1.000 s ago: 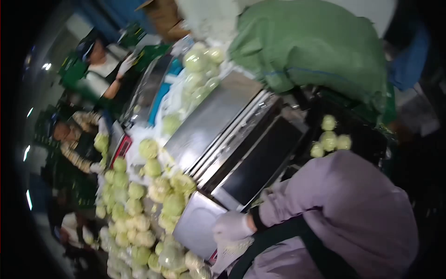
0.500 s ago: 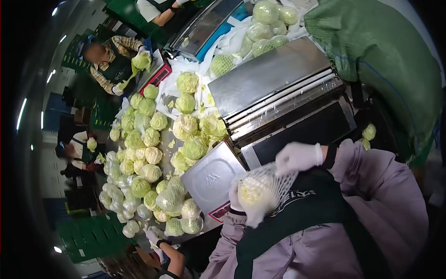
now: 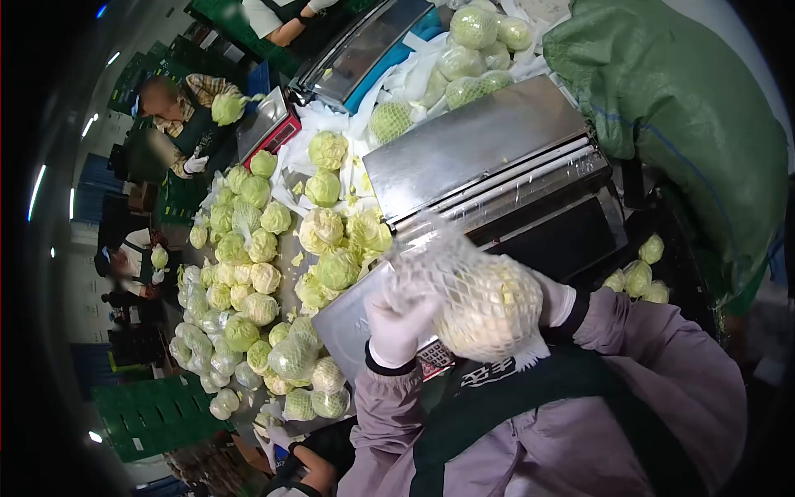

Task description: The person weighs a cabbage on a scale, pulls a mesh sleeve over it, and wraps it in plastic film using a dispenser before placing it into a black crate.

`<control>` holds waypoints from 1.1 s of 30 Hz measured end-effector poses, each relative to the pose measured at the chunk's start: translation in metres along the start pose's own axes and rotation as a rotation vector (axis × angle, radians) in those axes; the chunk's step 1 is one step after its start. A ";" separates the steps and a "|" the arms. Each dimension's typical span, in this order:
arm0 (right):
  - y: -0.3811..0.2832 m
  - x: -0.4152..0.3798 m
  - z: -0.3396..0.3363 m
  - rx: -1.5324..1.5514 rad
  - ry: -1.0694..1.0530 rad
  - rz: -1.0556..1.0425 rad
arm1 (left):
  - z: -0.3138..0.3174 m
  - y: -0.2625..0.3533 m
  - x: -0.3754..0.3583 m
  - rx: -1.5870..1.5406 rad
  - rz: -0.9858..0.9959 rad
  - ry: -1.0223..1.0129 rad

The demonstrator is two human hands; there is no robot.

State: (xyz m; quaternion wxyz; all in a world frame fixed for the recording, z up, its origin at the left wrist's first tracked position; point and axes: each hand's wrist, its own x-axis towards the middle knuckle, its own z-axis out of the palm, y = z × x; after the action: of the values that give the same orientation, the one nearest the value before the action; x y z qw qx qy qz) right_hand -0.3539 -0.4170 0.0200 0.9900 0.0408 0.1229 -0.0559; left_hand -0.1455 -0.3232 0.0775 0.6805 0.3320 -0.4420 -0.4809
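A cabbage point(image 3: 489, 311) in a white foam net sleeve point(image 3: 443, 277) is in front of my apron, above the edge of a scale. My left hand point(image 3: 403, 319), in a white glove, is closed at the loose end of the net, which is smeared by motion. My right hand point(image 3: 558, 300), also gloved, supports the cabbage from the far right side; most of its fingers are hidden behind it. Beneath my left hand is the metal scale point(image 3: 339, 319), its keypad point(image 3: 435, 358) partly showing.
A film-wrapping machine point(image 3: 489, 157) stands ahead. Many cabbages point(image 3: 240, 282), bare or wrapped, cover the table to the left. A green sack point(image 3: 662, 108) and several cabbages point(image 3: 638, 277) are at the right. Co-workers point(image 3: 186, 116) stand across the table; another person's hand point(image 3: 281, 439) is near the bottom left.
The netted cabbage has risen and turned. My right hand has moved from the net's end to the cabbage's side; my left hand has gone from the cabbage to the net's loose end.
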 end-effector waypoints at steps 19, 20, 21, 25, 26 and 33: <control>-0.239 0.045 0.028 -1.140 0.653 -0.524 | -0.012 -0.161 0.214 0.064 -0.302 0.355; -0.247 0.048 0.017 -1.162 0.672 -0.498 | -0.018 -0.170 0.214 0.144 -0.279 0.303; -0.252 0.046 0.007 -1.165 0.663 -0.431 | -0.032 -0.182 0.210 0.346 -0.324 0.248; -0.270 0.022 0.005 -1.307 0.667 -0.365 | -0.023 -0.147 0.189 0.381 -0.407 0.222; -0.278 0.016 -0.007 -1.379 0.613 -0.425 | -0.036 -0.143 0.178 0.612 -0.440 0.241; -0.284 -0.044 0.000 -2.949 -0.315 -0.284 | -0.068 -0.093 0.122 1.611 -0.073 -0.689</control>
State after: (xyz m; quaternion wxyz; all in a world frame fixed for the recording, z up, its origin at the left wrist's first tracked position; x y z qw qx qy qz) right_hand -0.4308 -0.6934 0.0115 0.1280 -0.9910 -0.0353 0.0183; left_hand -0.0985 -0.4660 0.0040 0.0520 0.5617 -0.8173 -0.1176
